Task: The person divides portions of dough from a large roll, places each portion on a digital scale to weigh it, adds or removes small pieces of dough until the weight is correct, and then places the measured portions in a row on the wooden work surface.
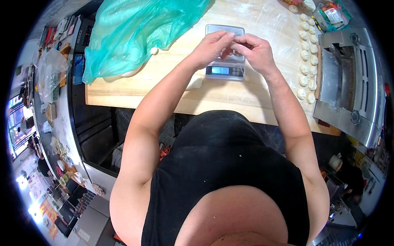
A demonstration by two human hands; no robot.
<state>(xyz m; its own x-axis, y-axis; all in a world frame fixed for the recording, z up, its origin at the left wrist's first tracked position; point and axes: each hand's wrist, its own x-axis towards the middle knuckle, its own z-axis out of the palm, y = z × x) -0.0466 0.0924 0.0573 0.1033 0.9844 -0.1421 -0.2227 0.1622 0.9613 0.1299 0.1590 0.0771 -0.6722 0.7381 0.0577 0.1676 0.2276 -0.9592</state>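
Note:
Over the steel platform of a small digital scale (223, 72), my left hand (215, 47) and my right hand (256, 53) meet with their fingers bent and pinched close together. Whatever they hold between the fingertips is hidden or too small to make out. Just left of the scale a pale dough piece (193, 84) lies on the wooden board (164, 94). A small dough lump (154, 51) sits beside a green translucent plastic sheet (131, 28), which covers something pale at the upper left.
Rows of small pleated dough pieces (304, 56) run down the right side, beside a rolling pin and a steel machine (349, 86). A bag of items (330, 16) is at the back right. Cluttered shelves line the far left; a person in dark clothing (349, 180) is at the lower right.

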